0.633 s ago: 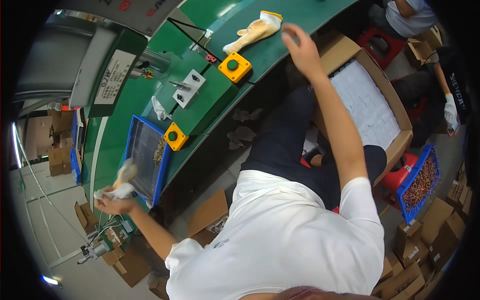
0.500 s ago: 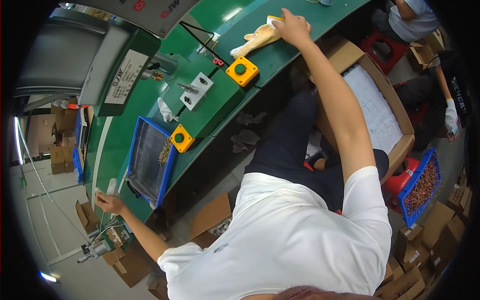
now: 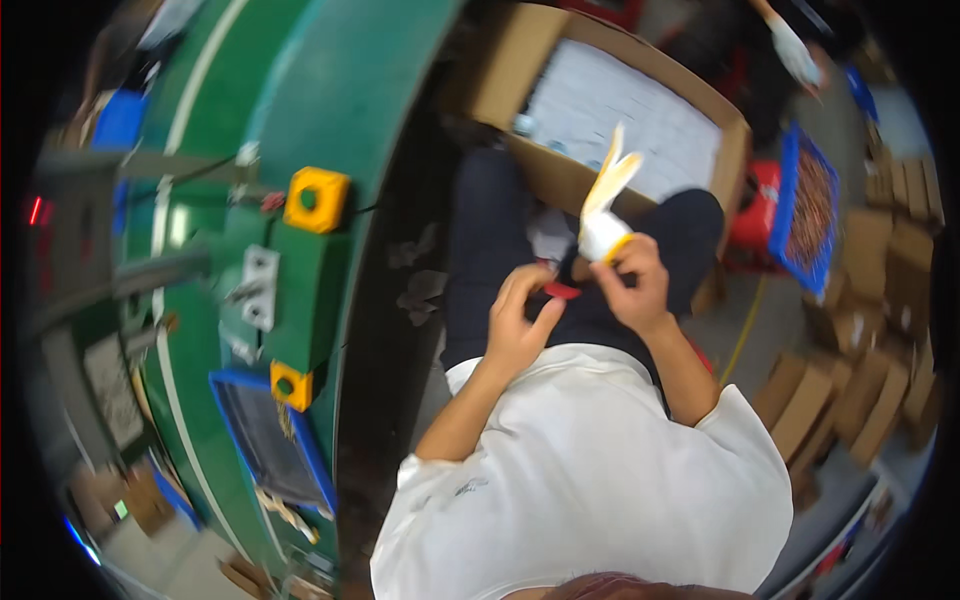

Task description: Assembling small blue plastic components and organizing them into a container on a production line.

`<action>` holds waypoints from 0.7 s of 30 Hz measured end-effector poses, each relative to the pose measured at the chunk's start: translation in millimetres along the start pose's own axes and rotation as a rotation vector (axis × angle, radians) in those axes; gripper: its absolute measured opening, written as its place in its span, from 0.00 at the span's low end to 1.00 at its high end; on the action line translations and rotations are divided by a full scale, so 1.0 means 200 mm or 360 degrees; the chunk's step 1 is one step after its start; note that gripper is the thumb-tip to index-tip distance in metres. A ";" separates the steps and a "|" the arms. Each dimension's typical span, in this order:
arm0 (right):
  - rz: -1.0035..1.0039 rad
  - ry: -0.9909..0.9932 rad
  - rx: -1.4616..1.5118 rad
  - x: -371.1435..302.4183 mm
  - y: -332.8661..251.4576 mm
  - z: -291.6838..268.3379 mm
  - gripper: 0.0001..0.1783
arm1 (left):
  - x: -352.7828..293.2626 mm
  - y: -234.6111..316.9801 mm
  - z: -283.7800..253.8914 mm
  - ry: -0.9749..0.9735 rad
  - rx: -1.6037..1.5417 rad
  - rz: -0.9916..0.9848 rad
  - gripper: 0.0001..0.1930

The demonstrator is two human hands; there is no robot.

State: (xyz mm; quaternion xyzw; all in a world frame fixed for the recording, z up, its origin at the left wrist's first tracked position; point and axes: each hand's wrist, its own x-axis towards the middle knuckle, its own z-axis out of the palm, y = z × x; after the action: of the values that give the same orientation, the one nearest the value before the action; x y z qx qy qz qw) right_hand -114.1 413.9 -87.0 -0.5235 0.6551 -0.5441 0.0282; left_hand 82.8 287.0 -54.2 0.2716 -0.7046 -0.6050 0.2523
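My right hand (image 3: 637, 283) is in front of my chest, shut on the cuff of a white and yellow glove (image 3: 606, 196) whose fingers point up. My left hand (image 3: 518, 322) is just to its left with fingers loosely curled and the thumb reaching toward a small red thing (image 3: 560, 291) between the two hands. Whether the left hand holds that red thing is unclear. Both hands hover over my dark trousers (image 3: 485, 230).
A green conveyor machine (image 3: 330, 90) curves along the left, with two yellow button boxes (image 3: 316, 200) and a blue tray (image 3: 262, 440). An open cardboard box (image 3: 640, 110) lined with white lies ahead. A blue crate (image 3: 806, 205), stacked cartons (image 3: 880, 350) and another person's gloved hand (image 3: 795, 50) are at the right.
My right hand has come back from the conveyor with the glove. My left hand has left the blue tray and joined it at my lap. The view has swung downward.
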 end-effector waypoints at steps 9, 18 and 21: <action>0.0934 0.0021 -0.0426 -0.48 -0.27 -0.41 0.12 | 0.05 -0.33 0.76 -0.0865 -0.0314 -0.0544 0.09; 0.1296 0.0262 0.0006 -0.53 -0.04 -0.29 0.17 | 0.06 -0.14 0.78 -0.1004 0.0109 0.0334 0.07; 0.1693 0.1152 0.1347 -0.46 -0.03 -0.27 0.20 | 0.17 -0.03 0.72 -0.1264 0.0437 0.0370 0.04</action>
State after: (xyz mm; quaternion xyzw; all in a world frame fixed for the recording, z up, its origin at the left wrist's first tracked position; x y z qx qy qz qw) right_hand -101.9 517.2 -109.0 0.1280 0.5230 -0.7989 0.2680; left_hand -40.6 365.9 -80.5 -0.0323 -0.8469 -0.5307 -0.0104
